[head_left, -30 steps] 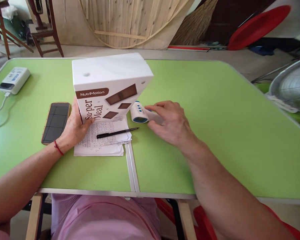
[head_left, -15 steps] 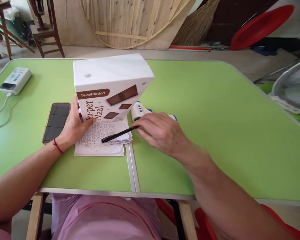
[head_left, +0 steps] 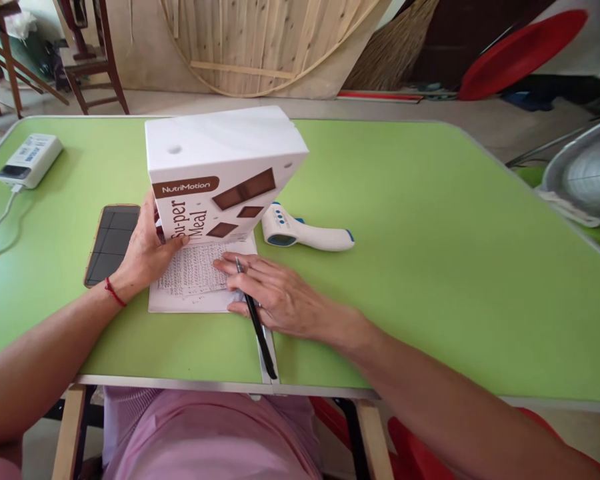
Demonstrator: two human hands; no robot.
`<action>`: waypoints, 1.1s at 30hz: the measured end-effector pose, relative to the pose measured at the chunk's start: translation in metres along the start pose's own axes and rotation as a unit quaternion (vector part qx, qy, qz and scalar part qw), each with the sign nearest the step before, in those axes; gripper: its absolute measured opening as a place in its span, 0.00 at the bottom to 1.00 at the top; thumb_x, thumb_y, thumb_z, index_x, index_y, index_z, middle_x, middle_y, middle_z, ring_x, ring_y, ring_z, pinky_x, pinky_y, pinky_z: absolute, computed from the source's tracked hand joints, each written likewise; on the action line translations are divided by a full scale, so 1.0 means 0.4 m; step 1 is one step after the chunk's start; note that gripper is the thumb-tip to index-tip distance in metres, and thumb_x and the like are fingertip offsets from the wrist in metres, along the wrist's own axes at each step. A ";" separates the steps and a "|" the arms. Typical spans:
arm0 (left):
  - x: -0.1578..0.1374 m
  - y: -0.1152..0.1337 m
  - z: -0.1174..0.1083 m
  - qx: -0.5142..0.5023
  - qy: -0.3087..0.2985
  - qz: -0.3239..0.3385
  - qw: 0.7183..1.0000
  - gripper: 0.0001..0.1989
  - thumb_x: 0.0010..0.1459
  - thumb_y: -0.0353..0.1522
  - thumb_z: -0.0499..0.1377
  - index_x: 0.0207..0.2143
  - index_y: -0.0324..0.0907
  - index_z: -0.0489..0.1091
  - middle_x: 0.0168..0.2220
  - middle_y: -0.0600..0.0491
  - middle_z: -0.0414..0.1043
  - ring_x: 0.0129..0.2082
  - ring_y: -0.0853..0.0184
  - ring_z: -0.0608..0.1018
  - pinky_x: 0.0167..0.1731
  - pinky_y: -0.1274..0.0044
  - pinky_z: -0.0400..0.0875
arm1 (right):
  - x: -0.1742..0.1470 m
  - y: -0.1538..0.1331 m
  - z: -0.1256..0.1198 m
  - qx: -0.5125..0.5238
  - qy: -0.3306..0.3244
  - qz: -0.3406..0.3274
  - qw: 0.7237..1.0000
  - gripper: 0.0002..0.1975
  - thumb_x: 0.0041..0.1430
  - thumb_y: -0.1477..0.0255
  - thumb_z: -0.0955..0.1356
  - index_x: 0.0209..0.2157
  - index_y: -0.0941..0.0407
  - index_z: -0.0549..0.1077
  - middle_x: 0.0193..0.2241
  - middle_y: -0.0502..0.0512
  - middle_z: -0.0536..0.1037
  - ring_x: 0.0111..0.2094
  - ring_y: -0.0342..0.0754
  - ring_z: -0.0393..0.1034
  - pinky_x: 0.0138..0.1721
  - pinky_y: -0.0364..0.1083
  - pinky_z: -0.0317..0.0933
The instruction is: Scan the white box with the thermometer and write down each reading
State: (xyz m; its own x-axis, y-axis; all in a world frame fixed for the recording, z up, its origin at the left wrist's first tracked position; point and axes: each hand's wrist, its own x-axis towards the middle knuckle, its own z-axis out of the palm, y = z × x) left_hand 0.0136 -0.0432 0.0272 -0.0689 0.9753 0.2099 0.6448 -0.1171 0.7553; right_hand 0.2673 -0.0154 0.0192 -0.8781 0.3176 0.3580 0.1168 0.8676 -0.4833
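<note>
A white NutriMotion box (head_left: 225, 150) stands tilted on its edge over handwritten sheets of paper (head_left: 195, 303). My left hand (head_left: 145, 248) grips the box's lower left side, thumb on its front and the other fingers hidden behind. Between the fingers of my right hand (head_left: 280, 293) is a black pen (head_left: 260, 337), its thin tip pointing away and its other end toward the table's front edge. The right fingertips rest on the right part of the sheets. Just beyond this hand lies a white and blue infrared thermometer (head_left: 313, 236).
A phone (head_left: 111, 243) lies left of my left hand. At the far left of the green table (head_left: 430, 267) is a white power bank (head_left: 31, 160) with a cable. A metal basin (head_left: 590, 173) stands beyond the right edge, and a wooden chair (head_left: 93, 63) behind the table.
My right hand has come down and left onto the sheets. The pen has swung round, its length now toward the table's front edge. The thermometer is uncovered; left hand and box stay put.
</note>
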 end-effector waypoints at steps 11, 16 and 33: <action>0.002 0.016 -0.014 0.031 -0.023 0.027 0.999 0.21 0.58 0.39 0.63 0.50 0.43 0.62 0.50 0.45 0.66 0.54 0.53 0.69 0.54 0.56 0.68 | -0.018 -0.030 -0.036 -0.009 -0.046 -0.006 0.999 0.11 0.62 0.65 0.68 0.40 0.59 0.73 0.49 0.62 0.78 0.53 0.60 0.71 0.46 0.54 0.73; -0.001 0.039 -0.019 0.048 -0.022 0.051 0.997 0.19 0.60 0.38 0.60 0.50 0.43 0.61 0.54 0.43 0.61 0.55 0.52 0.67 0.55 0.53 0.65 | -0.014 -0.015 -0.036 0.174 0.105 0.071 0.976 0.15 0.68 0.64 0.62 0.49 0.57 0.71 0.34 0.57 0.78 0.34 0.47 0.74 0.33 0.45 0.71; -0.067 0.117 0.015 0.274 -0.283 0.274 0.877 0.14 0.67 0.26 0.49 0.50 0.38 0.69 0.55 0.47 0.72 0.33 0.66 0.81 0.23 0.78 0.74 | 0.023 0.019 0.035 0.249 0.280 0.370 0.850 0.02 0.47 0.71 0.66 0.25 0.55 0.68 0.17 0.45 0.70 0.17 0.40 0.60 0.18 0.41 0.56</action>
State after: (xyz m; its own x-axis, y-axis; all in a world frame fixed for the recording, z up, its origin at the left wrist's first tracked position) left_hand 0.0503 -0.0736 0.0531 0.6544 0.7561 -0.0108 0.7433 -0.6405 0.1927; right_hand 0.2537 -0.0111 0.0077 -0.2751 0.9591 0.0664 0.2068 0.1264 -0.9702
